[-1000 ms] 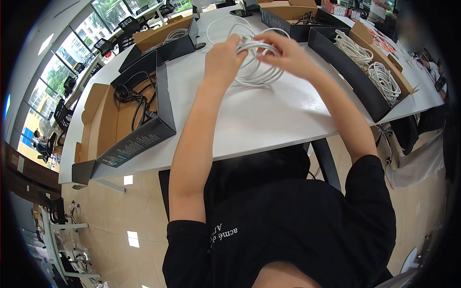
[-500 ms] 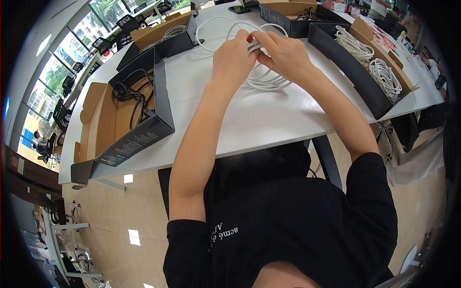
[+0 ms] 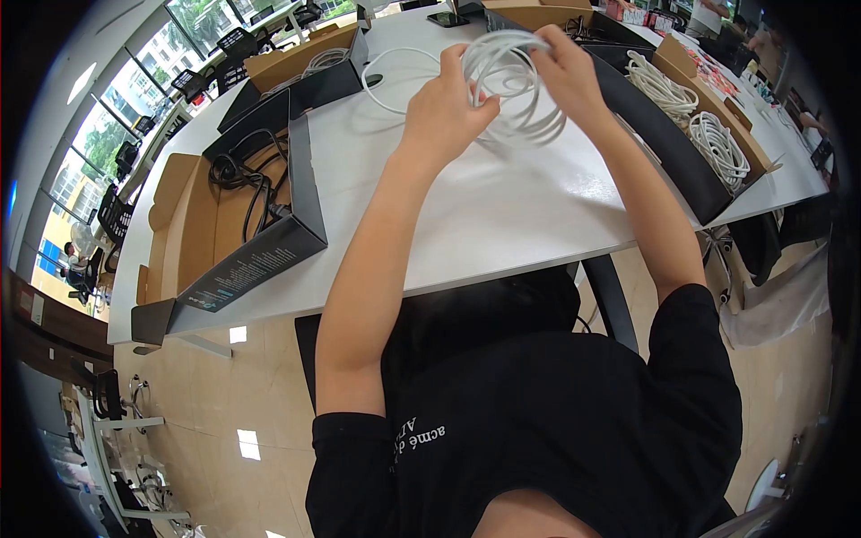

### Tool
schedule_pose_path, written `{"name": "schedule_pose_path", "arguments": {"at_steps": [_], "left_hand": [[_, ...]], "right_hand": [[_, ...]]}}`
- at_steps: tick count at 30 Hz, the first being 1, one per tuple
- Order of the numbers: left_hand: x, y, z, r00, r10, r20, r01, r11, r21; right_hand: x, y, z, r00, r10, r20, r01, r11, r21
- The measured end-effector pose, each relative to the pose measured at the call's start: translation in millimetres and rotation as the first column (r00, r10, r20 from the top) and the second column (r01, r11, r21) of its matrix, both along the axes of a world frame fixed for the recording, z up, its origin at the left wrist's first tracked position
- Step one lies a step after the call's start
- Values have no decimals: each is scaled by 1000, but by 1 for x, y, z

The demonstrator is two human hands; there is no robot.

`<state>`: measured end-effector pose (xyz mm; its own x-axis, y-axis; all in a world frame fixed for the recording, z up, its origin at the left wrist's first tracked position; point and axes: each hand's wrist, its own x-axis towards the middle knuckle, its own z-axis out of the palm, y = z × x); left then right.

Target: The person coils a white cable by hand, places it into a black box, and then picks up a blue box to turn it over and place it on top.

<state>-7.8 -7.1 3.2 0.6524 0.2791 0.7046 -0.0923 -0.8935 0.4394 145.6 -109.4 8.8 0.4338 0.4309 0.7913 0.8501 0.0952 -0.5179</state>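
Note:
A loosely coiled white cable is held up above the white table, its loops partly blurred by motion. My left hand is closed around the left side of the coil, thumb on the near side. At the coil's upper right, my right hand pinches the loops between fingers and thumb. From the coil a single strand arcs leftward past my left hand over the table.
An open box with black cables stands at left. Behind it is a box holding pale cable. At right, a long box contains bundled white cables. A phone lies at the back.
My hands have moved apart, the right one going up and to the right. The coil has been lifted and spread between them; before, both hands were close together on it.

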Motion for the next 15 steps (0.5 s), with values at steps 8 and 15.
{"name": "schedule_pose_path", "arguments": {"at_steps": [8,15], "left_hand": [[21,12,-15,910,-346,227,413,728,-548],[15,19,-11,916,-231,327,388,711,-586]], "right_hand": [[5,7,-8,642,545,-538,-419,838,349],[-9,4,-4,833,368,-414,-373,925,70]]}}
